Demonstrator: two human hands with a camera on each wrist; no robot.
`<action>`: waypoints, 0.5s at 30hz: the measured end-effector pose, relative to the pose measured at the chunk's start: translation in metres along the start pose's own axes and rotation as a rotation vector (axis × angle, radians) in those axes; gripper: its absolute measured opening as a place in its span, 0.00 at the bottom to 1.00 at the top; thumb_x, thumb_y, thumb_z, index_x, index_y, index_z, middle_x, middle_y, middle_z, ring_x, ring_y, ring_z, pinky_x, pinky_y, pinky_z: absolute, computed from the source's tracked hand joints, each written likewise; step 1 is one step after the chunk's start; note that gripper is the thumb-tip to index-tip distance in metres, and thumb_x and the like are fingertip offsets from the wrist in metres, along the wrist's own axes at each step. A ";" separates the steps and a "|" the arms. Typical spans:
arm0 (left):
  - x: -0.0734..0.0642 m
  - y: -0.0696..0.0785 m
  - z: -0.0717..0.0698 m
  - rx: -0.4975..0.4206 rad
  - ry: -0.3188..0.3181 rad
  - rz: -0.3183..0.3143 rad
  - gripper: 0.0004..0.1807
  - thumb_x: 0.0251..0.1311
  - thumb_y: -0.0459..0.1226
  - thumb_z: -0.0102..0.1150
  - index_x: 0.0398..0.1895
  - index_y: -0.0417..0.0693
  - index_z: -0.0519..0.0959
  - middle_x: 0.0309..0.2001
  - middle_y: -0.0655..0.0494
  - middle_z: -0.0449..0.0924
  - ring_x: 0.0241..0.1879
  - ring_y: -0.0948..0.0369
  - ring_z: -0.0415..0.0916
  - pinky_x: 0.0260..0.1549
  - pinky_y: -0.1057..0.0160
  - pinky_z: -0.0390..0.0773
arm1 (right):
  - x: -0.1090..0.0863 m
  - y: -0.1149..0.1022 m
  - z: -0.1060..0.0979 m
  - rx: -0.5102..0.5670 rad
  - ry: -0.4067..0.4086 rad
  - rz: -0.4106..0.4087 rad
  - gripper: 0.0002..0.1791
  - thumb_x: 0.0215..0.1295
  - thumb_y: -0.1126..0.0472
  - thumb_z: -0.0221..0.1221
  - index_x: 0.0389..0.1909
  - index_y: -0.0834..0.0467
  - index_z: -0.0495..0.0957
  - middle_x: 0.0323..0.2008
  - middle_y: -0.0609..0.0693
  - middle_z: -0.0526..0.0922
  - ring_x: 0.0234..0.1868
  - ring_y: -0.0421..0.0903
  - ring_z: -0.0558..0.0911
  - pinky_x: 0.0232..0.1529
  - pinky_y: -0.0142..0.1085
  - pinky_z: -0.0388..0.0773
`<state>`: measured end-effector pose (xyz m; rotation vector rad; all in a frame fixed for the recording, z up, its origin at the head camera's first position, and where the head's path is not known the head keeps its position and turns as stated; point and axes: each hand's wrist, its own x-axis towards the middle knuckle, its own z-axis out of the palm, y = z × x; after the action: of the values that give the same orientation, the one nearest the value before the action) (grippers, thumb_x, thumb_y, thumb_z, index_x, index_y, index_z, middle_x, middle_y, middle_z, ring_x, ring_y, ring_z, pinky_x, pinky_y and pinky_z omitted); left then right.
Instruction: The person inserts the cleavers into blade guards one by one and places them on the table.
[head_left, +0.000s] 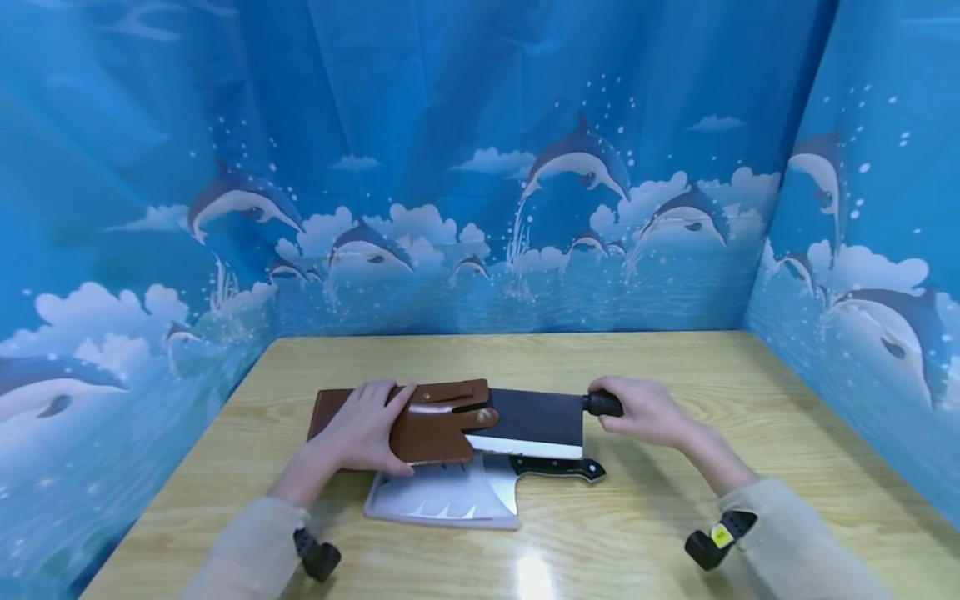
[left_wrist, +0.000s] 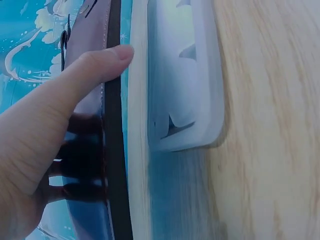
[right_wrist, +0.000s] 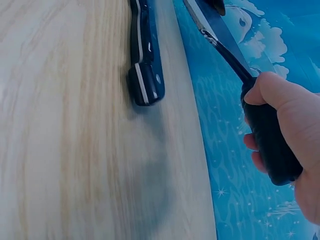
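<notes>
My left hand grips a brown leather knife sheath, thumb along its lower edge and fingers over its top. Partly inside the sheath is a dark-bladed cleaver with a bright cutting edge facing me. The right hand holds this cleaver by its black handle, fingers wrapped around it. A snap strap and a tab with a round button show at the sheath's mouth. Below them on the table lies a second cleaver in a pale translucent blade cover, its black riveted handle pointing right.
The light wooden table stands against a blue curtain printed with dolphins, which also runs along both sides. A small black camera is strapped to each wrist, over the pale sleeves.
</notes>
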<state>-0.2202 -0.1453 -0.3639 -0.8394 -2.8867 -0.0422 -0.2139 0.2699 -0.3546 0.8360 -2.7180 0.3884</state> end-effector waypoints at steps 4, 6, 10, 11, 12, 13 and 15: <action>0.000 0.003 0.000 -0.020 0.002 0.007 0.66 0.27 0.70 0.66 0.71 0.46 0.55 0.63 0.38 0.60 0.62 0.43 0.58 0.61 0.41 0.58 | 0.002 -0.003 0.003 0.019 -0.012 -0.007 0.21 0.50 0.60 0.63 0.48 0.59 0.77 0.38 0.49 0.82 0.32 0.41 0.78 0.30 0.36 0.72; 0.001 0.005 0.000 -0.026 0.006 0.016 0.66 0.27 0.70 0.66 0.71 0.46 0.55 0.63 0.38 0.60 0.62 0.43 0.58 0.61 0.42 0.57 | 0.004 -0.005 0.004 0.032 -0.026 -0.007 0.21 0.51 0.59 0.63 0.48 0.59 0.77 0.39 0.49 0.82 0.33 0.41 0.78 0.31 0.36 0.73; 0.001 0.007 0.000 -0.040 0.011 0.025 0.66 0.27 0.70 0.66 0.71 0.47 0.55 0.64 0.39 0.60 0.63 0.44 0.58 0.61 0.42 0.56 | 0.007 -0.009 0.006 0.059 -0.055 -0.011 0.21 0.53 0.59 0.62 0.49 0.59 0.76 0.40 0.50 0.82 0.34 0.41 0.78 0.31 0.37 0.73; 0.001 0.007 0.000 -0.040 0.010 0.025 0.66 0.27 0.70 0.66 0.71 0.47 0.55 0.64 0.39 0.60 0.63 0.44 0.58 0.62 0.42 0.56 | 0.008 -0.010 0.006 0.066 -0.060 -0.010 0.21 0.53 0.59 0.62 0.49 0.60 0.76 0.40 0.50 0.82 0.34 0.41 0.78 0.32 0.37 0.73; 0.001 0.007 0.000 -0.039 0.010 0.026 0.66 0.27 0.70 0.66 0.71 0.47 0.55 0.63 0.39 0.61 0.63 0.44 0.58 0.62 0.42 0.56 | 0.008 -0.011 0.006 0.071 -0.064 -0.010 0.21 0.53 0.59 0.62 0.50 0.60 0.76 0.41 0.50 0.82 0.34 0.41 0.78 0.32 0.36 0.74; 0.001 0.008 0.001 -0.037 0.011 0.027 0.66 0.27 0.70 0.66 0.71 0.47 0.55 0.63 0.39 0.61 0.63 0.45 0.58 0.62 0.42 0.56 | 0.009 -0.012 0.006 0.078 -0.068 -0.010 0.21 0.53 0.60 0.63 0.50 0.59 0.76 0.41 0.50 0.82 0.34 0.41 0.78 0.32 0.36 0.74; 0.001 0.008 0.001 -0.033 0.014 0.031 0.66 0.27 0.70 0.66 0.71 0.47 0.55 0.63 0.40 0.61 0.62 0.45 0.59 0.62 0.42 0.56 | 0.010 -0.013 0.007 0.093 -0.073 -0.013 0.21 0.53 0.60 0.63 0.49 0.60 0.77 0.41 0.50 0.82 0.34 0.41 0.78 0.32 0.36 0.74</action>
<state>-0.2170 -0.1379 -0.3648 -0.8856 -2.8663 -0.0919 -0.2153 0.2523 -0.3551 0.9087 -2.7782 0.4948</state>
